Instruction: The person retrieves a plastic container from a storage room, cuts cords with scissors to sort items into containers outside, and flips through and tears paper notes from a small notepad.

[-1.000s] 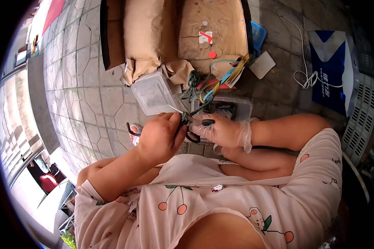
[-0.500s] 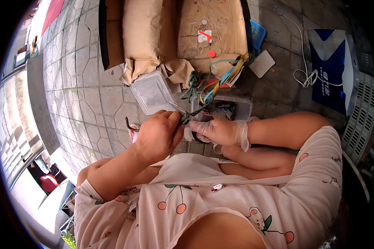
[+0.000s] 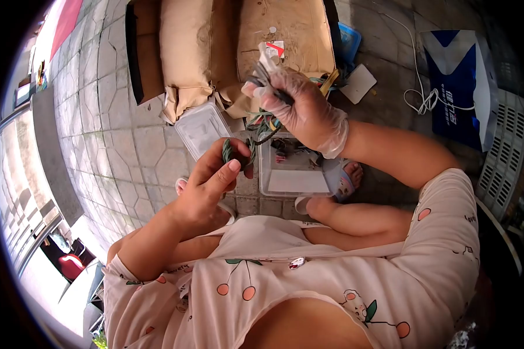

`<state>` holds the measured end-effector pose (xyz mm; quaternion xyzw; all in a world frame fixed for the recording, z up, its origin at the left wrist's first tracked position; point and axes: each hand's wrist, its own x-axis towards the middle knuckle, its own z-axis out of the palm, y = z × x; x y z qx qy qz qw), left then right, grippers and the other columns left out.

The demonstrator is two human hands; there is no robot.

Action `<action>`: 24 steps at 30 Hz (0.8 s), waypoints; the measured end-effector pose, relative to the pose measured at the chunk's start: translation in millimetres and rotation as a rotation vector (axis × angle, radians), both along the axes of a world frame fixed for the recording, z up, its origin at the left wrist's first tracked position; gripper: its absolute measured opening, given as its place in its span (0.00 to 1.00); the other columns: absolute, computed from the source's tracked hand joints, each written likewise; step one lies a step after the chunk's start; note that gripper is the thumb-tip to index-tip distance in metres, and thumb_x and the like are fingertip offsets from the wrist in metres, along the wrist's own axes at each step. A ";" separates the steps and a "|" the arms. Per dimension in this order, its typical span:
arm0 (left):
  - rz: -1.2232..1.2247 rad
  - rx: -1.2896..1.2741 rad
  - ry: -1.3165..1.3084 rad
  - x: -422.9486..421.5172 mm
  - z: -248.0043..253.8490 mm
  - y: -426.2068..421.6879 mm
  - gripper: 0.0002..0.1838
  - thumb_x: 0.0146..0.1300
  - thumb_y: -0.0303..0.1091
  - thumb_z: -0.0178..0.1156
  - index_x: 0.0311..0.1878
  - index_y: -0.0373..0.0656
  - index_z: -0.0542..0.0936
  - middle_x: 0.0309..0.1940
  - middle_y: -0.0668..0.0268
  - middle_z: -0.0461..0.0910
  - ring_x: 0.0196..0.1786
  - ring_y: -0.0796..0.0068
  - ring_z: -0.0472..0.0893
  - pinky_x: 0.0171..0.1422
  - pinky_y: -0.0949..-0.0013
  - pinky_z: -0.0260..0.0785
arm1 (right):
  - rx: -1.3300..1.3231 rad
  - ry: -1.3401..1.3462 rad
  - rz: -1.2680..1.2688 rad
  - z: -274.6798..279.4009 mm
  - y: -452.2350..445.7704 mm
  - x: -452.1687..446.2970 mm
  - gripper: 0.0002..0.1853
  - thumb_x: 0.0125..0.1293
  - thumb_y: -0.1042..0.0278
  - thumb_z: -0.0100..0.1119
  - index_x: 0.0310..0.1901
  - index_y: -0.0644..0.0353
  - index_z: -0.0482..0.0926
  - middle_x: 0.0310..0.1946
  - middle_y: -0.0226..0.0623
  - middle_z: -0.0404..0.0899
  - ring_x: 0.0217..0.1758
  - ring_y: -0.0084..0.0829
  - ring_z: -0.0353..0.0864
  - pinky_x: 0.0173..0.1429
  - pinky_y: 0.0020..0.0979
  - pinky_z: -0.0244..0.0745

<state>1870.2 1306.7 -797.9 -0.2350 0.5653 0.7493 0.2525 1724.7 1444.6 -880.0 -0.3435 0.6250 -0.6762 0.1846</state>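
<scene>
Green braided cord (image 3: 227,151) is looped in my bare left hand (image 3: 218,171), pinched between thumb and fingers. From there the cord runs right and up toward a green bundle (image 3: 262,123) in front of the cardboard box. My right hand (image 3: 297,107), in a clear thin glove, is raised over the box's near edge, closed around a dark and metallic tool (image 3: 262,75) whose shape is blurred. Under and between the hands stands an open clear plastic container (image 3: 297,181) with small dark items inside.
A cardboard box (image 3: 297,23) lies ahead, with a paper-wrapped block (image 3: 183,46) in its left part. A clear lid (image 3: 201,128) rests on the paving. At right are a white card (image 3: 358,84), a white cable (image 3: 428,102), a blue-and-white bag (image 3: 457,87) and a grey crate (image 3: 503,151).
My right hand has moved up and away from my left hand, carrying the tool. My left hand has turned and lowered slightly, showing the cord loop. The view has shifted a little.
</scene>
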 end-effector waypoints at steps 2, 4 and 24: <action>0.054 0.000 0.052 -0.9 -2.9 2.6 0.19 0.64 0.47 0.49 0.50 0.44 0.65 0.34 0.66 0.71 0.24 0.89 0.58 0.26 0.85 0.49 | 0.084 -0.187 0.097 -4.3 -5.7 22.2 0.13 0.63 0.62 0.52 0.34 0.65 0.76 0.22 0.42 0.76 0.25 0.35 0.76 0.32 0.32 0.70; 0.108 0.012 0.066 -5.9 0.0 0.8 0.16 0.65 0.43 0.49 0.50 0.43 0.66 0.34 0.69 0.70 0.28 0.88 0.61 0.27 0.85 0.51 | 0.210 -0.500 0.242 5.8 -1.2 31.0 0.18 0.67 0.57 0.47 0.34 0.67 0.76 0.21 0.32 0.75 0.25 0.18 0.73 0.31 0.22 0.69; 0.524 -0.141 0.275 -39.9 6.0 -31.1 0.15 0.66 0.36 0.48 0.53 0.42 0.68 0.40 0.72 0.72 0.33 0.90 0.67 0.28 0.84 0.56 | 0.101 0.119 -0.469 -3.7 57.3 -114.5 0.17 0.70 0.58 0.39 0.35 0.66 0.72 0.29 0.28 0.71 0.37 0.21 0.73 0.45 0.22 0.67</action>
